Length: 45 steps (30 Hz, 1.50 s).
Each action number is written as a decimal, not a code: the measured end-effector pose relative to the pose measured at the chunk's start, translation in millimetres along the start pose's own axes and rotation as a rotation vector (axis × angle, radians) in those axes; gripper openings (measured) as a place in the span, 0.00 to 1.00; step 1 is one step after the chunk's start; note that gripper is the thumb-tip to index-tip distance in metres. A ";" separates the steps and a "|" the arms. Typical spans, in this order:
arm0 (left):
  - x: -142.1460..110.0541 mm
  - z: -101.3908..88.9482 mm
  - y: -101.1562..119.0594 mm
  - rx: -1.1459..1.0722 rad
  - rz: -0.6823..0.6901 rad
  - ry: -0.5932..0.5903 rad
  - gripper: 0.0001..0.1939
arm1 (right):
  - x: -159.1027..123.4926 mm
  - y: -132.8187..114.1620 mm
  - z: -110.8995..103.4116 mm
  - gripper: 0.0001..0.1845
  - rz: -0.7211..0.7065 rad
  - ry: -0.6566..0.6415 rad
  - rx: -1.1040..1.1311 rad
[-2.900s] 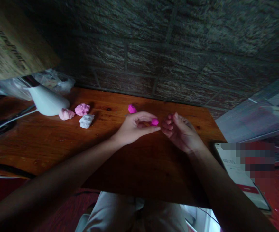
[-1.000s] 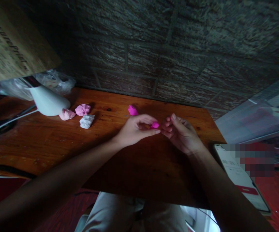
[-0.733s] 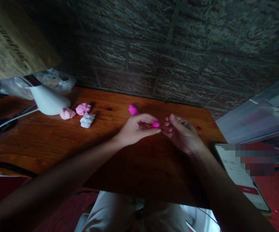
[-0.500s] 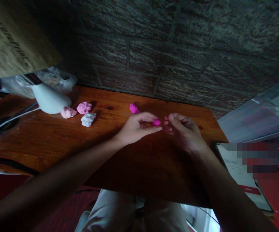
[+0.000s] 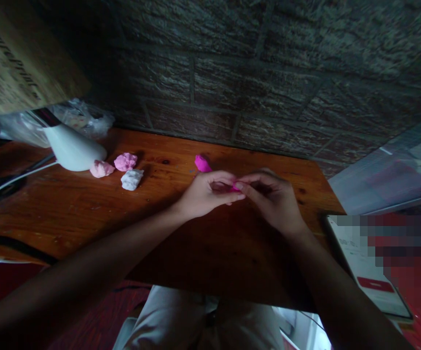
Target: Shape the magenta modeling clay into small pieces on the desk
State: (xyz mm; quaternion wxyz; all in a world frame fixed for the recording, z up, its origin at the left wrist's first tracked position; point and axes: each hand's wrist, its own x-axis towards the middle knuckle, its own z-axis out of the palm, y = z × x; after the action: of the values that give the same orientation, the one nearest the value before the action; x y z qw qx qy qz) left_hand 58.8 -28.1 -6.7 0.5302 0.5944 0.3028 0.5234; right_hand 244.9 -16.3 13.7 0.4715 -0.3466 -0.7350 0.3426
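Observation:
Between the fingertips of both hands is a small piece of magenta modelling clay [image 5: 235, 186], mostly covered by fingers. My left hand [image 5: 205, 194] pinches it from the left with thumb and forefinger. From the right, my right hand [image 5: 274, 197] closes its thumb and forefinger on the same piece. Just behind my left hand, a larger magenta clay lump [image 5: 202, 163] lies on the wooden table [image 5: 166, 194]. Farther left sit a pink clay lump [image 5: 125, 161], a paler pink lump [image 5: 101, 168] and a white lump [image 5: 132, 179].
A lamp with a white base [image 5: 74, 148] and a printed paper shade [image 5: 21, 63] stands at the left, with a clear plastic bag [image 5: 93, 121] behind. A stone-patterned wall [image 5: 213, 82] borders the table's back. A tablet-like screen [image 5: 356, 257] lies at the right edge.
My right hand has moved left, and its fingers have closed on the magenta clay held in my left hand. The lumps on the table stay put.

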 end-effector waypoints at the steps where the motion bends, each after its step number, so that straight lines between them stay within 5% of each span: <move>1: 0.0 -0.1 -0.1 0.004 0.006 -0.005 0.18 | 0.3 -0.1 -0.1 0.08 0.012 -0.001 0.017; 21: 0.5 -1.6 0.3 0.005 0.007 0.053 0.16 | 0.7 -7.0 -3.2 0.11 0.147 0.003 0.163; 45: 0.3 -1.7 -0.3 0.021 -0.029 0.065 0.16 | -1.2 -3.0 -3.9 0.05 -0.060 -0.045 -0.156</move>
State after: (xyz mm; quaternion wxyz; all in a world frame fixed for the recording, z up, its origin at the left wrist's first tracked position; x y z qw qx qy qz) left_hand 57.4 -27.2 -7.1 0.5213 0.5782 0.3338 0.5315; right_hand 248.3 -18.2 16.8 0.4363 -0.3524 -0.7799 0.2778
